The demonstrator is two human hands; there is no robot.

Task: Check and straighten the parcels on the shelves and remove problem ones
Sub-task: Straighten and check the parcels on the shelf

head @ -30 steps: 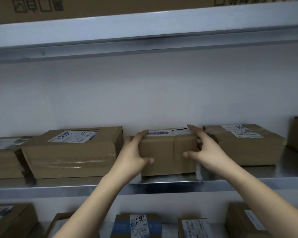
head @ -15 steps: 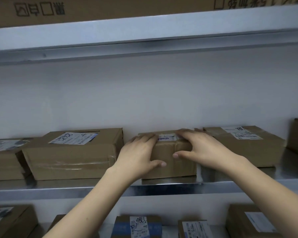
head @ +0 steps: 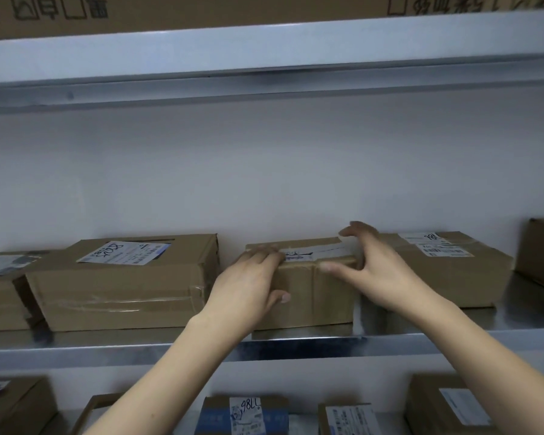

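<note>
While the left hand grips the parcel, the right hand spreads

A plain white wall backs the metal shelves. The upper shelf has a white front edge; the middle shelf is shiny grey steel. The light is dim and even.

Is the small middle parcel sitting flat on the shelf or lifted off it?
Flat. The small middle parcel has its bottom edge resting along the metal shelf, with both hands on its top corners.
</note>
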